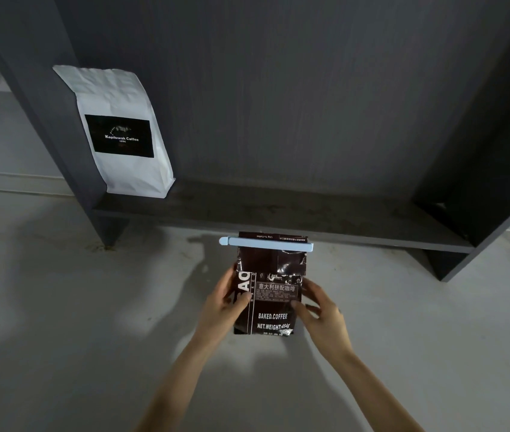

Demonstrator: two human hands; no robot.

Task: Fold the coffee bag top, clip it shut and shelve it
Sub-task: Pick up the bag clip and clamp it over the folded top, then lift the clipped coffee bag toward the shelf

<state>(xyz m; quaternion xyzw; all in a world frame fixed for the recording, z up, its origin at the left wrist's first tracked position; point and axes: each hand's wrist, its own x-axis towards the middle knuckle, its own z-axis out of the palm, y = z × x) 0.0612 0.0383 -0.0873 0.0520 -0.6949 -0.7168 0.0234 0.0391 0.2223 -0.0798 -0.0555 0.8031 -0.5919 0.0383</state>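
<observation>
The left hand (227, 296) and right hand (317, 307) clamp their fingers on the sides of the clipped coffee bag (270, 294) (held just before the shelf (278, 210)), which could slip if the glossy foil slides.

The dark brown glossy coffee bag (270, 294) stands upright near the middle, just in front of the dark shelf (278, 213). Its folded top is clamped by a pale blue clip (266, 243) lying crosswise.
</observation>
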